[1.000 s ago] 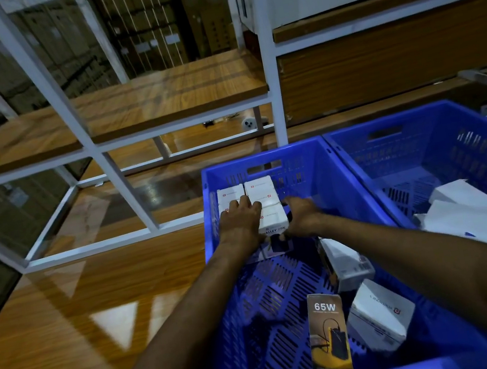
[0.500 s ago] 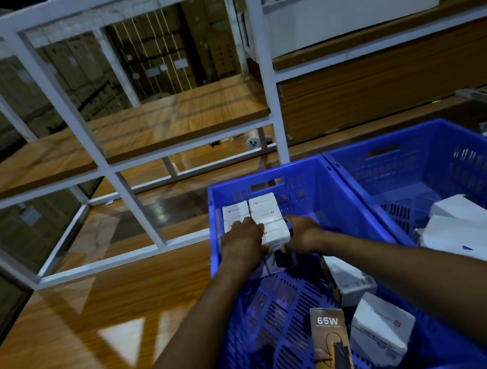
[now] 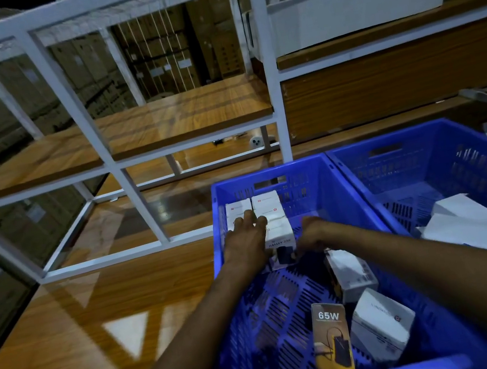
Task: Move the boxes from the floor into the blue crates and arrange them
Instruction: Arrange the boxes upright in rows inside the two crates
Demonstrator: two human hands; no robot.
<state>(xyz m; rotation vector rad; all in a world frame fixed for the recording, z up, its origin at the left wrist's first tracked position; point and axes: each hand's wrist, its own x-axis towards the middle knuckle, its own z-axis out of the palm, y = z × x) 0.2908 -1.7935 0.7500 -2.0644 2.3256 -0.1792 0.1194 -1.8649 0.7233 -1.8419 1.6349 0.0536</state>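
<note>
**A:** Where do the goods stand?

**B:** A block of small white cardboard boxes (image 3: 268, 212) is packed into the far left corner of the left blue slotted plastic crate (image 3: 310, 186). The nearest one, a white box with a dark picture on its front (image 3: 281, 242), stands at the block's near edge. Three more lie loose near the right wall: a white carton on its side (image 3: 352, 274), a tilted white carton with a small red mark (image 3: 381, 324), and an upright yellow-and-black box printed "65W" (image 3: 332, 345). The right blue crate (image 3: 424, 154) holds larger white cartons (image 3: 474, 226).

**A:** What might go wrong?

**B:** I judge the near box could tip toward the open floor of the crate when the hands come off, since nothing backs it on that side. Pushing hard from the right might also skew the row. The loose three lean on each other, so lifting one may topple the rest.

**A:** And the hands?

**B:** The left hand (image 3: 247, 241) lies flat, fingers spread, pressing down on the block's top and touching the pictured box. The right hand (image 3: 311, 234) is curled against that box's lower right side; whether it pinches it or only nudges, I cannot tell.
</note>
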